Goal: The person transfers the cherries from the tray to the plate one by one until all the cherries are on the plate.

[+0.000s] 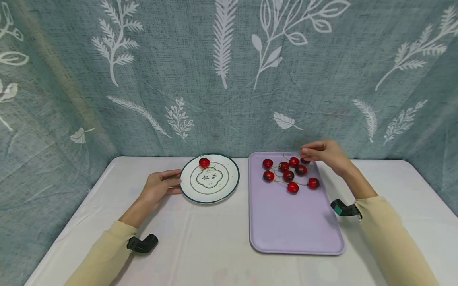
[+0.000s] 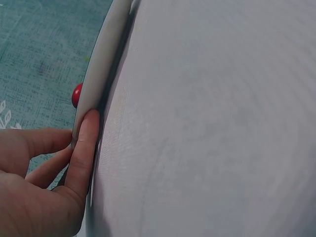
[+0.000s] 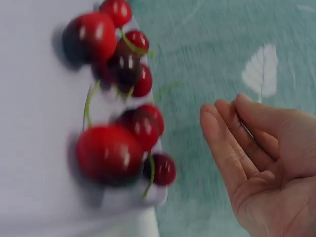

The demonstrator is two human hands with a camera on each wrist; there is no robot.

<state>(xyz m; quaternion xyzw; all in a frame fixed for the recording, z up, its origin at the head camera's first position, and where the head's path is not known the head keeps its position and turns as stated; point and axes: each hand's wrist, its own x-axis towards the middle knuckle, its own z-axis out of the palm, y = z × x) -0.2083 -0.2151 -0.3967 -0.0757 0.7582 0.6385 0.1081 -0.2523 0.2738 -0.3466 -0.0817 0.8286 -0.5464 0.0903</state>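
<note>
My left hand is at the left side of a white plate with a dark green rim. Its fairly straight fingers touch the plate's edge in the left wrist view. One red cherry with a stem lies on the plate's far part. My right hand hovers over the far right corner of a lilac tray, its fingertips just above a dark cherry. In the right wrist view its fingers are slightly bent, with nothing between them, apart from the cherries.
Several red and dark red cherries with green stems lie in the tray's far half. Plate and tray stand on a white tablecloth. A green leaf-patterned curtain hangs right behind the table's far edge.
</note>
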